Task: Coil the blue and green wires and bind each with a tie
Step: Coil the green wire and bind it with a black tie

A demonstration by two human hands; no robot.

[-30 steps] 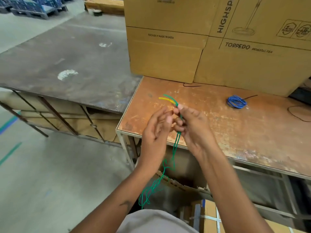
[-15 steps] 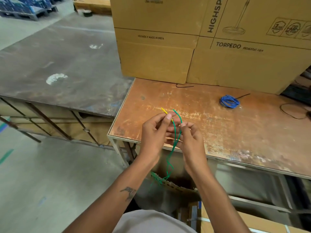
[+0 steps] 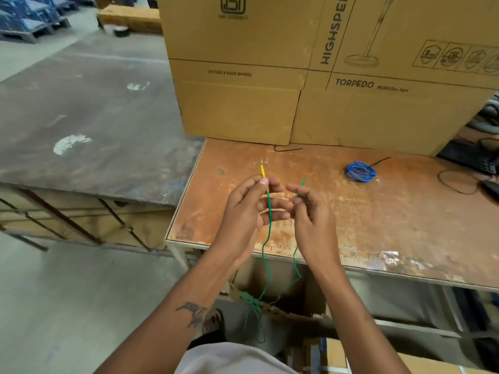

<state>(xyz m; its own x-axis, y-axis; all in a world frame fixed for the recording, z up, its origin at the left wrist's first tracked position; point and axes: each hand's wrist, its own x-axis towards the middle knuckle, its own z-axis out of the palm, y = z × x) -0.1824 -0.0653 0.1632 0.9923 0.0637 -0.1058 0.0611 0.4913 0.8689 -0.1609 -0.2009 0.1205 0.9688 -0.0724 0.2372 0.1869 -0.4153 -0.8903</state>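
Green wire (image 3: 269, 211) hanging in slack loop below both grips: left hand (image 3: 244, 211) pinching yellow-tipped end, right hand (image 3: 310, 211) apparently pinching other end. Thin, light, limp, tangle-prone; take hold just under each grip. Blue wire (image 3: 360, 171) lying coiled on counter (image 3: 405, 211), well beyond right grip.

We see a worn orange worktop (image 3: 378, 217) with large cardboard boxes (image 3: 324, 76) stacked at its far edge. Left of the worktop stands a dark, scuffed table (image 3: 94, 125), with grey concrete floor (image 3: 67, 306) below and blue pallets (image 3: 29, 20) beyond.
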